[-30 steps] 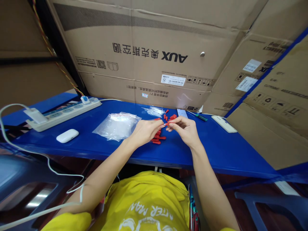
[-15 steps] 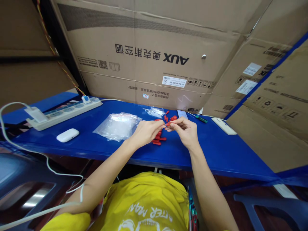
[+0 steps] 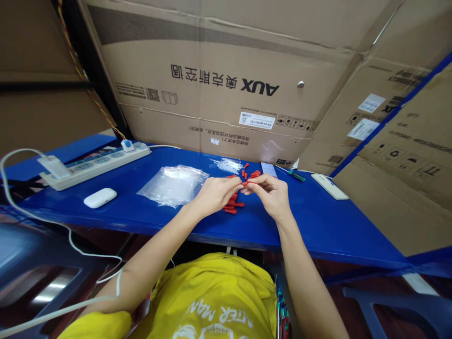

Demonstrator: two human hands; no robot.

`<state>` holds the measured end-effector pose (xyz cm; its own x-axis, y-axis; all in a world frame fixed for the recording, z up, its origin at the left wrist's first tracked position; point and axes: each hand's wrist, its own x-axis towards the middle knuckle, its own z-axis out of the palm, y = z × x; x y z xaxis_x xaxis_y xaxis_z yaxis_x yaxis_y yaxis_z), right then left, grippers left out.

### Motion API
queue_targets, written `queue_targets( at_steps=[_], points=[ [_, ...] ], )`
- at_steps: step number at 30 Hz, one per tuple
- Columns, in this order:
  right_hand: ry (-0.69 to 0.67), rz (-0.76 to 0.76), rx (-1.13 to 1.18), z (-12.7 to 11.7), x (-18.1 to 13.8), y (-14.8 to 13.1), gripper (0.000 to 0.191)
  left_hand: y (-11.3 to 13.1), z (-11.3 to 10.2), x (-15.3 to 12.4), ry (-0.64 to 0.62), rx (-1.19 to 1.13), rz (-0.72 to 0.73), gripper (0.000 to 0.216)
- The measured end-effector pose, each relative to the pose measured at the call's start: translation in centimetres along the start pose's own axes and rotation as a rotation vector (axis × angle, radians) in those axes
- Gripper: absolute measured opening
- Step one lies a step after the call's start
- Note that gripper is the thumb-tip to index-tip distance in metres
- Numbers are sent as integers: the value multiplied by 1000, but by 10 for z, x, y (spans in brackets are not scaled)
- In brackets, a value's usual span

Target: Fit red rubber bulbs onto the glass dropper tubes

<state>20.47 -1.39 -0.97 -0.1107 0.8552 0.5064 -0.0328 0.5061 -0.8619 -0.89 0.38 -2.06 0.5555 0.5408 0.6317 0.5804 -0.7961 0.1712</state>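
Far left of the hands: white power strip (image 3: pixel 93 162) on the blue counter (image 3: pixel 318 221), one white plug block (image 3: pixel 52 165) and one small blue-white plug (image 3: pixel 126 145) in it. White earbud case (image 3: pixel 100 197) sits nearer the counter's front edge, well left of the left hand.

Just left of the left hand: clear plastic bags (image 3: pixel 173 184), flat pile, edge close to the knuckles.

Left hand (image 3: pixel 212 194): fingers pinched, tips meeting the right hand's tips. Right hand (image 3: pixel 270 193): fingers curled, also pinched. Between the two sets of fingertips, one small red cap (image 3: pixel 245 183), gripped from both sides. Can't tell if anything else is in the pinch — too small.

Below and between the hands: loose red caps (image 3: pixel 233 205) on the counter, a few more past the fingertips (image 3: pixel 252 173). Clear thin strips (image 3: pixel 228 164) lie beyond the left hand.

Right of the right hand: white card (image 3: pixel 268 168), green-handled screwdriver (image 3: pixel 295 175), then a white remote-like bar (image 3: pixel 329 186), well apart.

Cardboard boxes (image 3: pixel 226 84) behind it all.
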Motion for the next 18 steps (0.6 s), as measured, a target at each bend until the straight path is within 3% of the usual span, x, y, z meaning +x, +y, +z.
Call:
queue_targets(
  at_steps=[18],
  points=[
    [7,21,-48,-11,6,-1,31,3,-6,4,-24,10,-68,43]
  ],
)
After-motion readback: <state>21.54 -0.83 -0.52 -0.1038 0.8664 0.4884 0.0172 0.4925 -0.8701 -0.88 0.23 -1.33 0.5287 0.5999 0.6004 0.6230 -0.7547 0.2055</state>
